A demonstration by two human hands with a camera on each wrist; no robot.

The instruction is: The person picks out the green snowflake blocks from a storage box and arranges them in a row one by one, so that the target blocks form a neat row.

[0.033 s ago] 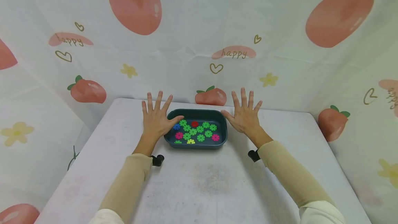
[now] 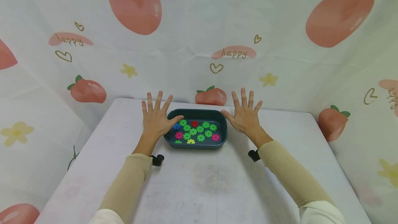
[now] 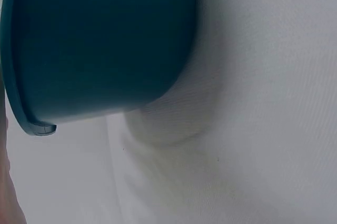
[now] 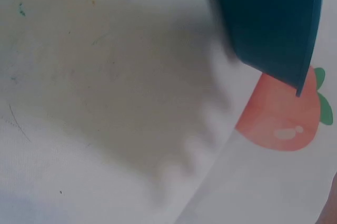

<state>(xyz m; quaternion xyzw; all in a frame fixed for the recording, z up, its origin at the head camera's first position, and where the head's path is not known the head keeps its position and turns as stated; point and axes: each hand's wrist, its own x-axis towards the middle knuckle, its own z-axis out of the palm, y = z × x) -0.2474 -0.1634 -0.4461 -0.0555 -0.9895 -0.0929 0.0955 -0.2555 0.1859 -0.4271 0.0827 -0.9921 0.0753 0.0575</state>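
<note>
A dark teal tray (image 2: 196, 146) stands on the white table, with several flat notched discs in it. Most are green discs (image 2: 200, 138); there are also pink discs (image 2: 215, 137), a red disc (image 2: 194, 124), a blue disc (image 2: 176, 126) and a yellow disc (image 2: 191, 141). Over the tray's left end, my left hand (image 2: 155, 120) spreads its fingers, thumb reaching across the rim. My right hand (image 2: 244, 117) is spread beside the right end, thumb tip close to the rim. Neither holds anything; whether they touch the tray, I cannot tell. Both wrist views show the tray's outer wall (image 3: 100, 50).
The white tabletop (image 2: 205, 189) extends in front of the tray, with a greyish stain in the middle. Behind and at the sides hangs a white cloth (image 2: 192, 27) printed with peaches. A thin dark cord (image 2: 73, 157) hangs at the table's left edge.
</note>
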